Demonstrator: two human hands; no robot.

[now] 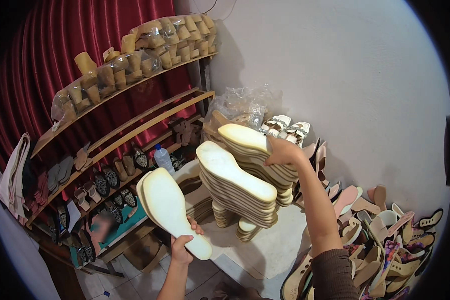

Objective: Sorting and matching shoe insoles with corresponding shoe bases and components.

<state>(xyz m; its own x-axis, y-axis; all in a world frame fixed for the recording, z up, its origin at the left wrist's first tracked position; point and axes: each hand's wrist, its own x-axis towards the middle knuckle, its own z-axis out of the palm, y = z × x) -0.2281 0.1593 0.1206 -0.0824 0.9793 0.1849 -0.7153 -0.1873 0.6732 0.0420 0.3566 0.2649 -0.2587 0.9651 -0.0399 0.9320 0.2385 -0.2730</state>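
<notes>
My left hand [182, 248] is closed round the narrow end of a small stack of cream shoe soles [166, 197], at least two, held tilted in front of me. My right hand [284, 151] reaches to the rear stack of soles [245, 137]. Its thumb presses the near side by the top layers, while the other fingers are partly hidden behind. Just nearer stands another tall stack of matching soles [237, 172], pale with brownish edges. Shorter piles [247, 227] show beneath and beside it on the white tabletop [275, 245].
White sandals [286, 129] and clear plastic bags [245, 107] sit behind the stacks. On the left, a wooden rack [150, 117] carries shoes and bagged wooden heel blocks [120, 77]. A water bottle [162, 159] stands beside the table. Loose soles and shoe parts [385, 235] heap up at right.
</notes>
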